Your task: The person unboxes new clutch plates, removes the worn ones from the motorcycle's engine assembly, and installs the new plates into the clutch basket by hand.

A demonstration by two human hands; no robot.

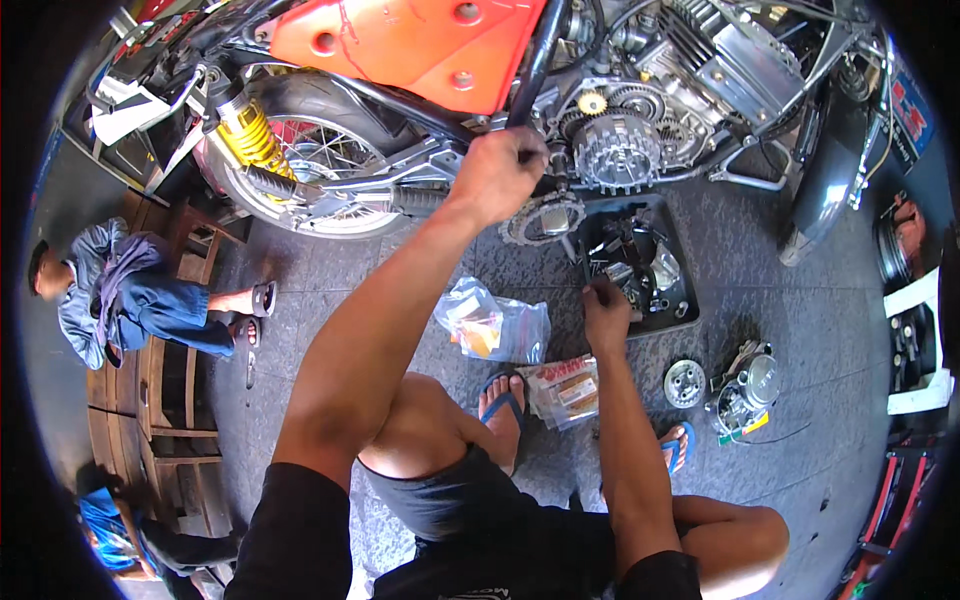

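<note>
The fingers of my left hand (500,172) are curled in beside the motorcycle's frame tube, below the orange side panel (405,48). Whatever they grip is hidden. To its right, the opened engine shows a round clutch basket (617,152) and a small brass-coloured gear (592,103). A toothed ring-shaped part (545,219) is just below that hand. My right hand (606,312) is closed at the near left edge of a dark parts tray (682,232); what it pinches cannot be made out. Loose metal parts (662,268) lie in the tray.
Clear plastic bags (495,322) and a flat packet (563,392) lie by my left foot. A round metal plate (685,384) and an engine cover (750,390) rest on the floor at right. A person (140,290) sits on a wooden bench (165,390) at left; another is below.
</note>
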